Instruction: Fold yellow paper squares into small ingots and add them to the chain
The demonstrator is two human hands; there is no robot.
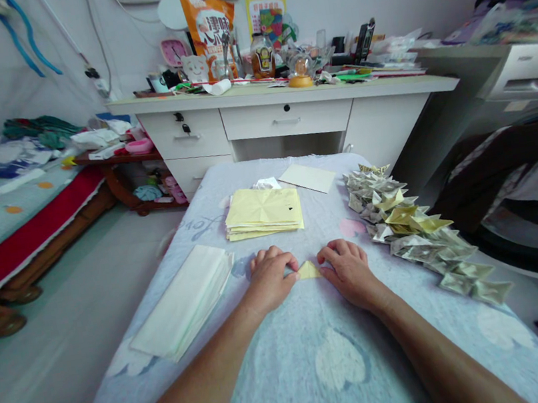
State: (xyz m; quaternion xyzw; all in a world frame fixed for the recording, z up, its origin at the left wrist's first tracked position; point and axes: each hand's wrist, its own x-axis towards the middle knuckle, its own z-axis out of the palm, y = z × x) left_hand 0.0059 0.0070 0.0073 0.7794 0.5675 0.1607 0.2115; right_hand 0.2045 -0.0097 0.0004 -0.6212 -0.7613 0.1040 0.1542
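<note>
Yellow folded paper [308, 270] lies between the hands [273, 276] [347, 267], pinched at opposite corners.

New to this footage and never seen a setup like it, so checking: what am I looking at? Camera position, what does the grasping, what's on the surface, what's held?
There's no robot here. It's a person working bare-handed, so each grip is a human hand: the left grip and the right grip. The single picture comes from a camera worn on the head, looking forward and down.

Between the hands is a small yellow folded paper, held by its left and right corners.

On the heart-patterned cloth lie a stack of yellow sheets, a pile of long pale paper on the left, a pale sheet at the back, and rows of folded paper shapes on the right. Behind stands a cluttered desk.
</note>
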